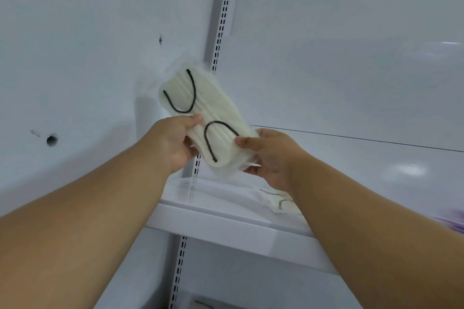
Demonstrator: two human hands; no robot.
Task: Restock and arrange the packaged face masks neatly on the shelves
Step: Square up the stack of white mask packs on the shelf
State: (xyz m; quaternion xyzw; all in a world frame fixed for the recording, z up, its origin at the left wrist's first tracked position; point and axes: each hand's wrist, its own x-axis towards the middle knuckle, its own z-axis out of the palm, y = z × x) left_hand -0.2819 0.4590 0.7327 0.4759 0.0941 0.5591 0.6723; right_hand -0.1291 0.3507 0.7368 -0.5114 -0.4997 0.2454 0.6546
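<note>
Head view: everything is placed from the shelf (226, 218).
Shelf: smooth white board on a slotted rail (221, 40), flat enough for neat rows.
Mask pack (203, 118): above the shelf, tilted; clear crinkly wrap, pale pleated masks, dark ear loops.
Left hand (175, 143): grip pinches the pack's near-left edge.
Right hand (266, 155): grip curled on its lower-right corner, probably steadying it.
Second pack (276, 202): lying on the shelf.
</note>
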